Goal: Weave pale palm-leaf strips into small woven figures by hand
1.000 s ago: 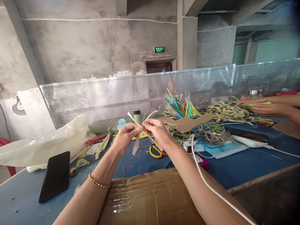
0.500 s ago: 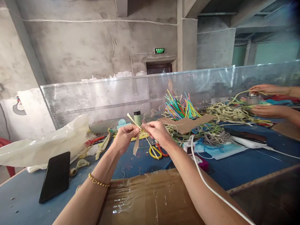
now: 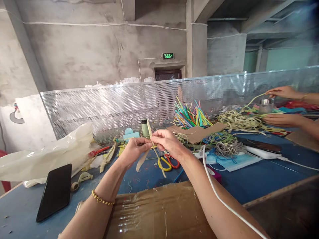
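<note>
My left hand (image 3: 136, 150) pinches a pale cream strip (image 3: 142, 162) between thumb and fingers, its flat loose end hanging below the fingertips. Close beside it, my right hand (image 3: 167, 143) also has its fingers closed on the cream strips. One end (image 3: 149, 127) sticks up above the fingers, and a thin tail (image 3: 159, 160) slants down to the right. How the pieces cross is hidden by my fingertips. Scissors (image 3: 176, 164) with yellow and red handles lie on the blue table just beyond the hands. A green bottle (image 3: 145, 128) with a black lid stands behind.
A taped cardboard box (image 3: 154, 212) is in front of me. Left lie a black phone (image 3: 54, 192) and a plastic bag (image 3: 50, 154). Colourful pipe cleaners (image 3: 190, 114), tangled strips (image 3: 236, 121) and a white cable (image 3: 216, 192) are right. Another person's hands (image 3: 284, 119) work at far right.
The upper end of the strip has swung from leaning left to nearly upright. My right fingers have moved slightly up to it, and the lower tails have shifted.
</note>
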Demonstrator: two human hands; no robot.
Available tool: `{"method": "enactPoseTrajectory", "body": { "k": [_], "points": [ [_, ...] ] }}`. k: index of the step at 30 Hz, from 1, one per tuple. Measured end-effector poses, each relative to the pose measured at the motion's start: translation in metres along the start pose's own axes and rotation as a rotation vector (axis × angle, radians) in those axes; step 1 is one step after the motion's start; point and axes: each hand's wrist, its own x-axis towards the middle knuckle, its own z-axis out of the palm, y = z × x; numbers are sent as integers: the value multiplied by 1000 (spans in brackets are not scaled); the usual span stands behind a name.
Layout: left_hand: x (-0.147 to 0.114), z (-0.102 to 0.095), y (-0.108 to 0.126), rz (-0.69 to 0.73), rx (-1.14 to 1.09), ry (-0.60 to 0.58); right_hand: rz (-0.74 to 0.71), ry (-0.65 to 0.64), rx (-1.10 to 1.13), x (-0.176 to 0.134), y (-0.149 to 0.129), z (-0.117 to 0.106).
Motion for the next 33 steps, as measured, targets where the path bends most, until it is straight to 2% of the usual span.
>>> {"method": "enactPoseTrajectory", "body": {
  "k": [7, 13, 17, 27, 29, 33],
  "points": [
    [1, 2, -1, -49, -124, 89, 11, 51, 17, 2, 1, 0],
    [2, 3, -3, -49, -33, 142, -55, 107, -13, 4, 5, 7],
    [3, 3, -4, -47, 36, 105, -117, 127, -30, 5, 6, 10],
    [0, 5, 0, -47, 0, 16, -228, 85, -39, 8, 11, 13],
    [0, 6, -3, -51, -13, 33, -223, 80, -98, 10, 14, 10],
    [4, 4, -12, -86, -119, 92, -256, 158, -404, 13, 18, 2]
  ]
}}
